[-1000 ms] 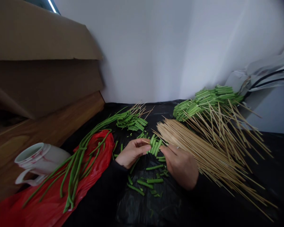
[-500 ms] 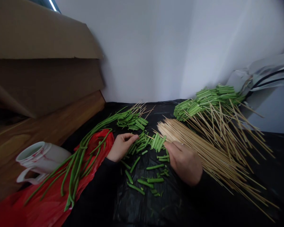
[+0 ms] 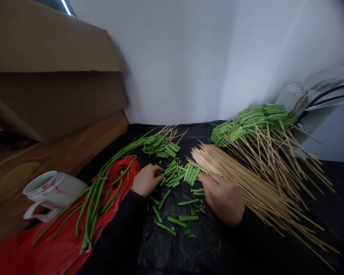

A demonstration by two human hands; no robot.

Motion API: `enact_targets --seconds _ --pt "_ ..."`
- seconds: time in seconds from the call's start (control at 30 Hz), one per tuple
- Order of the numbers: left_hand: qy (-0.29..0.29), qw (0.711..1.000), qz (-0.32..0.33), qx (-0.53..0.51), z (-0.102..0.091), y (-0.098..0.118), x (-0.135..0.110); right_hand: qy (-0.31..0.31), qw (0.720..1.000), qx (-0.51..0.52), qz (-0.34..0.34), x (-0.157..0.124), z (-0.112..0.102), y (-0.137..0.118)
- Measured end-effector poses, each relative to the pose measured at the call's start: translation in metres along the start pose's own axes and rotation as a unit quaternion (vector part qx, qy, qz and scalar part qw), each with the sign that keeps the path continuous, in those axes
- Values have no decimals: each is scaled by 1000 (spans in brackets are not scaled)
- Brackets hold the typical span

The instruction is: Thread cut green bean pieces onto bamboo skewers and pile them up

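Note:
My right hand (image 3: 225,196) is closed around the end of a bamboo skewer, its pointed tip aimed left. Short green bean pieces (image 3: 192,173) are threaded side by side on this skewer. At the left edge of a heap of cut bean pieces (image 3: 172,173) is my left hand (image 3: 147,179), thumb and forefinger apart, nothing visible between them. Several loose bean pieces (image 3: 188,201) lie nearer to me on the black plastic sheet (image 3: 186,248).
Bare skewers (image 3: 240,172) lie bundled right of my right hand. Behind them are loaded bean skewers (image 3: 255,118); a smaller stack (image 3: 162,145) sits at centre back. Long beans (image 3: 97,191) rest on a red bag (image 3: 20,252), beside a white pitcher (image 3: 57,191). A cardboard box (image 3: 54,99) stands left.
My left hand has moved slightly left and down, and its thumb and forefinger have parted. The right hand keeps the loaded skewer in almost the same place.

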State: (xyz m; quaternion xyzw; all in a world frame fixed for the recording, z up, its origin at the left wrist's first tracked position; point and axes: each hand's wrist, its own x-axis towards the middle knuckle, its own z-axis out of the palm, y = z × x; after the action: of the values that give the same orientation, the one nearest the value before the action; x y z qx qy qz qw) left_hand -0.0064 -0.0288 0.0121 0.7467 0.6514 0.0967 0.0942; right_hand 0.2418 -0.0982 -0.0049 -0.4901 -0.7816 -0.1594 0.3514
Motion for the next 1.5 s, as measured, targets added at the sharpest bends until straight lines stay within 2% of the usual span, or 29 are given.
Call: enact_targets --seconds 0.17,0.3,0.4,0.47,0.5,0.57,0.63,0.7,0.77,0.83,0.93,1.03,1.27,1.37,1.5 --pt "31 998 30 36 4 3 -1 0 1000 2 3 0 0 -1" --pt "22 999 40 13 5 4 -1 0 1000 1 4 1 0 -1" --pt "59 996 39 -54 2 5 1 3 1000 5 2 1 -1 -1" --pt "91 983 31 -155 -1 7 3 6 1000 3 -1 2 -1 -1" --pt "102 969 25 -222 -2 8 3 7 1000 1 -3 2 -2 -1" --pt "112 924 11 -365 -5 12 4 7 1000 -2 -3 2 -2 -1" --pt "99 860 -10 -500 -7 17 2 4 1000 -1 -2 1 -2 -2" --pt "54 789 -45 -610 -6 22 0 -1 1000 3 -2 1 -2 -2" --pt "-11 721 -88 -688 -6 26 -2 -7 1000 8 -4 0 -2 -3" --pt "-68 667 -118 -733 -5 28 -3 -11 1000 8 -5 0 -2 -3" --pt "-118 620 -136 -764 -4 31 -3 -17 1000 6 -6 -1 -1 -4" --pt "-136 600 -136 -776 -3 33 -4 -17 1000 5 -7 -1 -1 -4" --pt "-165 577 -134 -789 1 31 -4 -11 1000 1 -14 -1 0 -4" --pt "-158 577 -143 -789 0 32 -5 -10 1000 3 -18 -1 -1 -5" --pt "-129 590 -146 -784 1 35 -6 -7 1000 10 -20 0 -1 -5"
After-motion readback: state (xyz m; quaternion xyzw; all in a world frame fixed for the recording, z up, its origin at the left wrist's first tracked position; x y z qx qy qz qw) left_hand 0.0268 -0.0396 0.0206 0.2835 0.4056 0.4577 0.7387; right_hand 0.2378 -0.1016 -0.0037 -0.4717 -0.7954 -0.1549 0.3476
